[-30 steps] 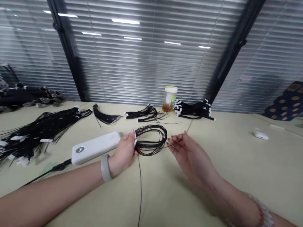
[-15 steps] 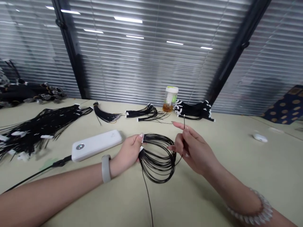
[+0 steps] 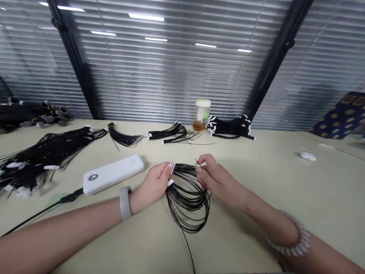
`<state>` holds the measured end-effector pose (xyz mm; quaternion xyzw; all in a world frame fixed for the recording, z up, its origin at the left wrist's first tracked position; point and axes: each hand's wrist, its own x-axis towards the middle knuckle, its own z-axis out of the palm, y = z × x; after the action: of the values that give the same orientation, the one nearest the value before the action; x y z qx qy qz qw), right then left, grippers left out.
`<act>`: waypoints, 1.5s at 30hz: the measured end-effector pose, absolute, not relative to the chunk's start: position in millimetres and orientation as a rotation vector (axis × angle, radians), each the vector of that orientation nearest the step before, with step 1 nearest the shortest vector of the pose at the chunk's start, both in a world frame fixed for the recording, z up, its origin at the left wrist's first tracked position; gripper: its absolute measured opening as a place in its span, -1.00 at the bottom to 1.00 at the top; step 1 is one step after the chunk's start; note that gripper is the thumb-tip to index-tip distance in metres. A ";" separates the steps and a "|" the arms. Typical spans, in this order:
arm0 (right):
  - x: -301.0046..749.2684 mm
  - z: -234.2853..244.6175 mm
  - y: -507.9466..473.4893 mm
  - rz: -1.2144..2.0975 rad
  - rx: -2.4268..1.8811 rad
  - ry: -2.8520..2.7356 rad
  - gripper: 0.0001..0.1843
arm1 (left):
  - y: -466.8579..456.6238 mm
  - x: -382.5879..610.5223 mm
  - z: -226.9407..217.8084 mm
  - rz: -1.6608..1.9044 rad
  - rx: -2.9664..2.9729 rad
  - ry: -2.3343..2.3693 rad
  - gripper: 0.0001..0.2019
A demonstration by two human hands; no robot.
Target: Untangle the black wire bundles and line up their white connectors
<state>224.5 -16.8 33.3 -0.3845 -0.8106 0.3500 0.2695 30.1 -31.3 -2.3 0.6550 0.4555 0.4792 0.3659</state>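
A looped bundle of thin black wires (image 3: 189,198) with white connectors at its left ends hangs in front of me above the table. My left hand (image 3: 156,182) is closed on the connector end, thumb pressed over the upper white connector (image 3: 172,168). At the loop's right side, my right hand (image 3: 218,179) pinches one thin black wire (image 3: 199,163), whose tip sticks up past the fingertips. One loose wire (image 3: 188,245) trails down from the bundle to the front edge of the view.
A white power bank (image 3: 114,174) with a black cable lies to the left. Behind are black wire bundles (image 3: 230,126), a lidded jar (image 3: 201,115) and a larger wire pile (image 3: 42,156). A white earbud case (image 3: 308,156) and a dotted blue bag (image 3: 339,118) are on the right.
My right hand has moved left to the loop's upper right, and its raised index finger has curled in. The wire tip it holds now leans left. The view has shifted slightly.
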 end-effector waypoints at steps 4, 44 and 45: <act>222.4 29.1 -18.3 0.756 -1.040 -2.348 -0.82 | -30.6 28.1 -4.1 1.224 1.763 1.166 -0.63; 210.5 26.4 -28.4 1.304 -1.194 -2.044 -0.75 | -31.1 29.3 -6.4 1.121 1.886 1.152 -0.67; 208.3 24.1 -28.6 1.353 -1.201 -1.992 -0.74 | -31.0 29.4 -6.1 1.112 1.888 1.149 -0.67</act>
<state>208.3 -28.6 24.1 -0.4350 -0.7215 0.4902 0.2233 29.4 -31.0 -6.1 0.7211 0.4387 0.4247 0.3274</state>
